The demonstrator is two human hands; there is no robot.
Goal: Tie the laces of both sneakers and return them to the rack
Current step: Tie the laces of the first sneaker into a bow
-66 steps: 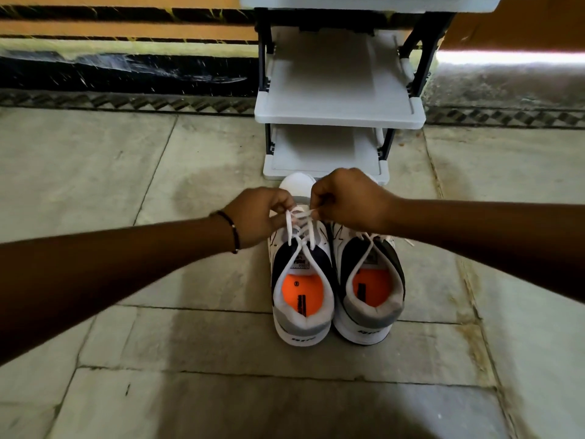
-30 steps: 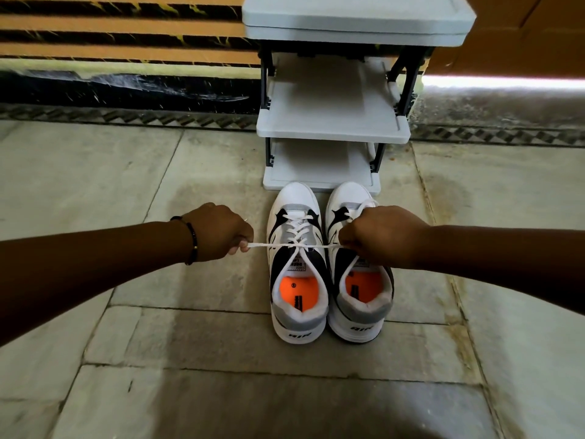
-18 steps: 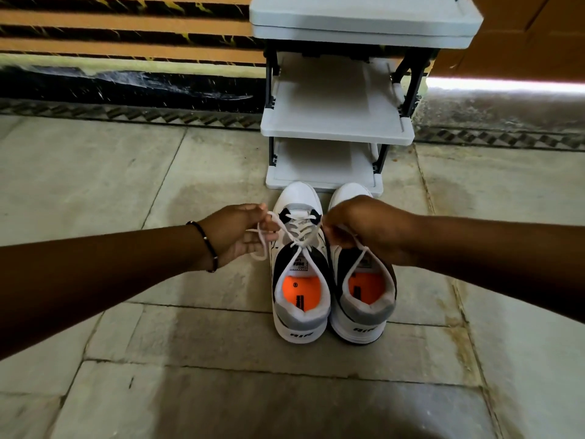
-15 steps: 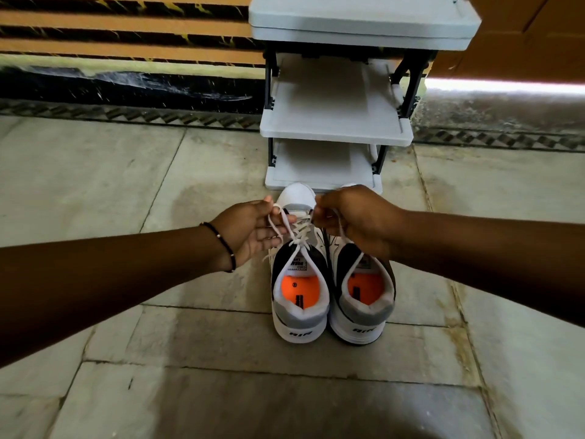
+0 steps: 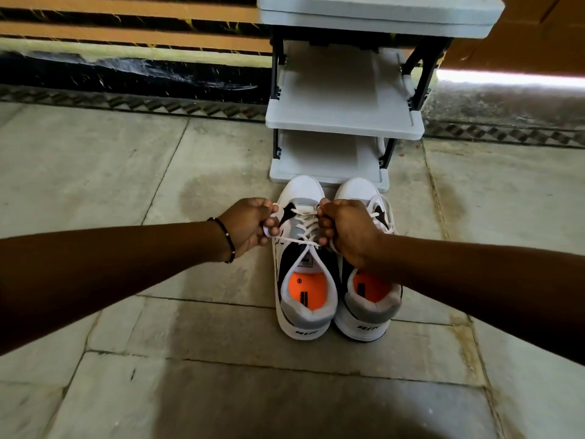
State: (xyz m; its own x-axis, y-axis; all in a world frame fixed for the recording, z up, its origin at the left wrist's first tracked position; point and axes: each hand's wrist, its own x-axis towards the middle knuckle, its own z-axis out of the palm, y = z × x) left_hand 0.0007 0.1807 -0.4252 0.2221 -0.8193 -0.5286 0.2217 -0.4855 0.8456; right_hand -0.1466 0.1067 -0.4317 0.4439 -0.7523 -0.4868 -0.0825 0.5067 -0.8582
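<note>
Two white, black and grey sneakers with orange insoles stand side by side on the stone floor, toes toward the rack. Over the left sneaker [image 5: 302, 280] my left hand [image 5: 250, 224] pinches one end of its white lace [image 5: 304, 231] at the shoe's left side. My right hand [image 5: 346, 229] grips the other end at the shoe's right side, and the lace runs taut between them across the tongue. The right sneaker [image 5: 367, 299] is partly hidden under my right hand and wrist; its laces hang loose by the toe.
A white shoe rack [image 5: 343, 125] with black posts and bare shelves stands just beyond the sneaker toes, against a wall with black and orange stripes. Grey stone floor tiles [image 5: 95, 172] spread on all sides.
My hands, raised together above the left sneaker with lace loops half a second ago, have dropped and moved apart, drawing the lace tight across the shoe.
</note>
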